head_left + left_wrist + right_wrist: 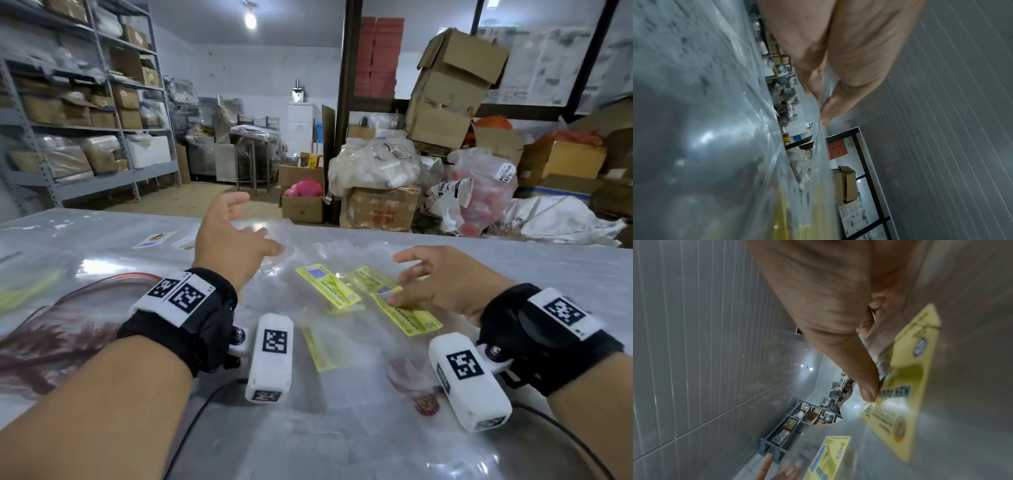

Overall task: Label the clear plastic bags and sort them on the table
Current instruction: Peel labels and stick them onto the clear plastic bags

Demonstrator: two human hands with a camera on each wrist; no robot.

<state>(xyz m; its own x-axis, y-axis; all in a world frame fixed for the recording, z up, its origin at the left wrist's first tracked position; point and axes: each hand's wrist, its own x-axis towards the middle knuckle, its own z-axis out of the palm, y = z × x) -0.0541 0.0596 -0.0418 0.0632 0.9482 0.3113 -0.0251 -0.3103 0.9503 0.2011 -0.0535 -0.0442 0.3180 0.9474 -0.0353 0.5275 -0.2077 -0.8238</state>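
My left hand (pixel 255 224) hovers over a loose clear plastic bag (pixel 284 236) at mid table, thumb raised and fingers spread. In the left wrist view a clear bag edge (pixel 819 146) rises toward the left hand (pixel 818 104); whether they touch is unclear. My right hand (pixel 411 277) is spread over bags with yellow labels. Its thumb tip (pixel 869 394) presses on the nearest yellow-labelled bag (pixel 407 315) (pixel 906 386). Two other yellow-labelled bags (pixel 329 286) (pixel 370 277) lie just left of it, and one more (pixel 322 346) lies nearer me.
The table (pixel 565 274) is covered with clear plastic sheet. A big bag of dark red contents (pixel 51 342) lies at the left front, and a small reddish item (pixel 426 404) is near my right wrist. A printed card (pixel 154 238) lies far left. Boxes and shelves stand beyond.
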